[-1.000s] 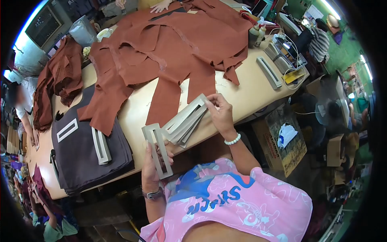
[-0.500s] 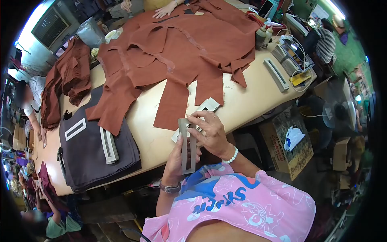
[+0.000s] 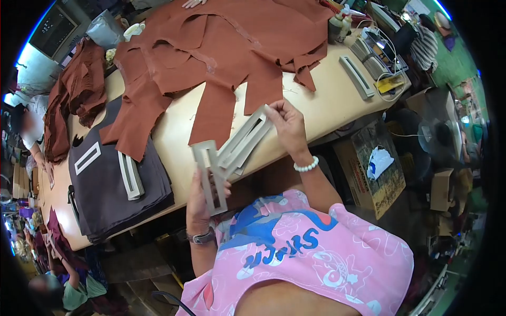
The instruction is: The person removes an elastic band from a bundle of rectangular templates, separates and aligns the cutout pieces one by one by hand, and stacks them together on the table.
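In my left hand (image 3: 197,203) is a pale grey rectangular frame with a long slot (image 3: 204,147), held upright and slightly blurred by motion. My right hand (image 3: 289,125) pinches the far end of a similar slotted frame (image 3: 256,136) at a small pile near the table's front edge. Whether that frame has lifted off the pile I cannot tell. Just beyond lie the strips of a large rust-brown cloth (image 3: 213,113). On the left, a stack of dark grey cloth (image 3: 113,213) carries one white slotted frame (image 3: 80,169) and a small pile of frames (image 3: 136,190).
Crumpled brown cloth (image 3: 87,89) lies at the table's left. A long slotted piece (image 3: 357,78), bottles (image 3: 343,26) and a cable-strewn tray (image 3: 390,84) are at the right. Below stands a cardboard box (image 3: 363,195). Other people work around the table.
My right hand has left the frame in my left hand and moved up and right to the pile. My left hand has shifted left with its frame. The view has shifted slightly.
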